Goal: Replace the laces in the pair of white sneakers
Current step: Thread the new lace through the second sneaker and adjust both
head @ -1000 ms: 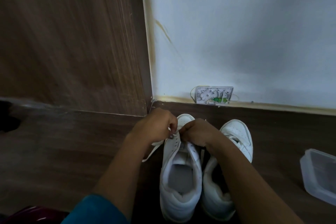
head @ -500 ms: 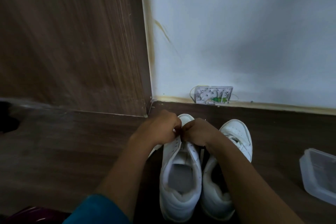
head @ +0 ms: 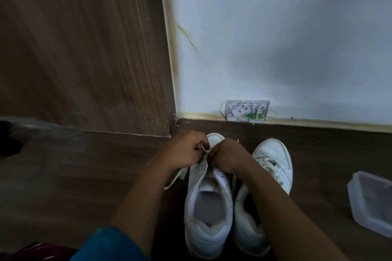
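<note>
On the dark floor (head: 74, 176) below a white wall, a white sneaker (head: 209, 207) lies heel toward the person and toe toward the wall, its upper eyelets bare. At the far end of the eyelet rows a white lace (head: 204, 150) bridges the two hands. The left hand (head: 186, 150) pinches it in curled fingers; the right hand (head: 228, 155), just beside, is curled over the same spot. A loose length trails off the shoe's left side, nearer the left hand, so any pull likely runs that way. Knuckles hide the eyelet in use, and whether the lace goes in or out cannot be told. The second sneaker (head: 273, 161), touching alongside, is laced. A plastic tub (head: 371, 201) sits well apart.
</note>
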Demonstrator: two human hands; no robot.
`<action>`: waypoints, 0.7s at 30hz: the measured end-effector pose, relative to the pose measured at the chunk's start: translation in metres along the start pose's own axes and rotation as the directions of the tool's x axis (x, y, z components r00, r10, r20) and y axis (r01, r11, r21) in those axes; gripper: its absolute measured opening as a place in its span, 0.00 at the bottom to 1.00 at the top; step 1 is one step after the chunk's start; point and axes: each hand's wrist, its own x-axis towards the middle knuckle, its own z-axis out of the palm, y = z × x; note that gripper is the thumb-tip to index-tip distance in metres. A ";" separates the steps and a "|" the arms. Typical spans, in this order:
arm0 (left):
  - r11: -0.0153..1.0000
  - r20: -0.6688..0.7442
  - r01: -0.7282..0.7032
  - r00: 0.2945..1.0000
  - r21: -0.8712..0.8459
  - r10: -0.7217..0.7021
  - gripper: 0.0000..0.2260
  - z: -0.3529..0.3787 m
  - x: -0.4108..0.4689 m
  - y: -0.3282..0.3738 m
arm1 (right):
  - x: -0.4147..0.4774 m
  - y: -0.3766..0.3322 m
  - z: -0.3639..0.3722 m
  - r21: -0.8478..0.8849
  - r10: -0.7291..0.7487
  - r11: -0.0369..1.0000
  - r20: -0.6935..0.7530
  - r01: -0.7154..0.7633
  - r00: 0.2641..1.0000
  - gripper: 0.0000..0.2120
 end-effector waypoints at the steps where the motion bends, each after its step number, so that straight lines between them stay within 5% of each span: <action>1: 1.000 -0.005 -0.003 1.000 0.006 0.003 0.11 0.000 0.000 0.000 | 0.000 0.001 0.001 0.039 0.042 0.998 -0.002 -0.042 0.999 0.11; 6: 0.996 0.034 -0.044 0.999 0.073 0.042 0.14 0.000 0.003 0.001 | 0.000 -0.002 0.001 0.140 0.140 0.979 0.043 -0.145 0.989 0.05; 8: 0.996 0.062 -0.032 0.998 0.082 0.027 0.14 -0.001 0.004 0.003 | -0.006 -0.009 -0.010 0.350 0.164 0.921 0.049 -0.171 0.985 0.13; 11: 1.000 0.102 0.002 0.995 0.018 -0.004 0.07 -0.003 0.003 0.003 | -0.014 -0.010 -0.027 0.750 0.235 0.597 0.178 -0.287 0.956 0.14; 14: 1.000 0.084 -0.015 0.996 -0.022 0.017 0.07 -0.005 0.002 0.000 | -0.015 -0.007 -0.036 0.864 0.237 0.410 0.209 -0.293 0.949 0.09; 17: 0.987 -0.052 0.010 0.998 -0.163 -0.019 0.11 -0.006 0.004 0.005 | -0.016 -0.005 -0.037 0.858 0.167 0.422 0.243 -0.292 0.956 0.08; 21: 0.853 -0.262 -0.106 0.964 -0.511 -0.037 0.15 -0.017 0.006 0.031 | -0.015 -0.001 -0.024 0.654 0.047 0.748 0.115 -0.111 0.992 0.12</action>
